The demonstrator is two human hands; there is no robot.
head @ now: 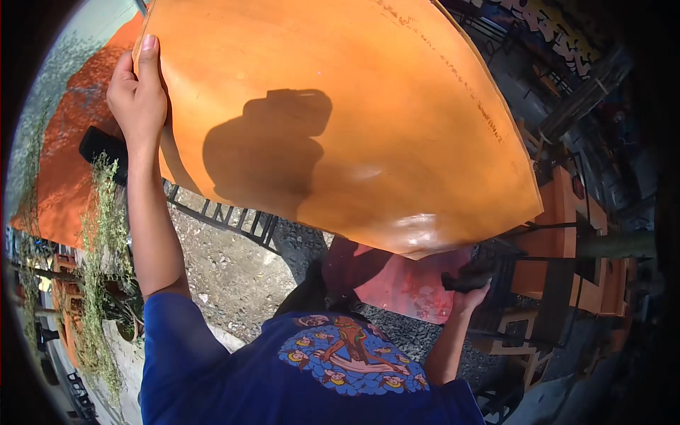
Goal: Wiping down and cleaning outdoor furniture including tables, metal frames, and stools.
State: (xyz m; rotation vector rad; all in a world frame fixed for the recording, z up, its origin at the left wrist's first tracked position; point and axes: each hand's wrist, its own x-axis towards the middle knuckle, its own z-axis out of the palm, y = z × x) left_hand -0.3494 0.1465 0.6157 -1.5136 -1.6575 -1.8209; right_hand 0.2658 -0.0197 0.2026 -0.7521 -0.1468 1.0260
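Observation:
A large, smooth orange sheet (372, 127), too plain to name its material for certain, spans the space before me. A line of brown marks runs along its far right side. My left hand (139, 93) grips its left edge, thumb on the face and fingers behind. Low on the right, my right hand (472, 295) holds a dark, crumpled cloth-like thing (467, 276). That hand is beside a red, stained panel (398, 287), partly covered by the orange sheet's lower edge. My head's shadow falls on the orange surface.
Gravelly ground (228, 260) shows below the sheet, beside a black barred metal frame (234, 220). A leafy plant (98, 276) hangs close to my left arm. Orange wooden furniture (552, 276) stands at right, with a wooden post (587, 95) farther back.

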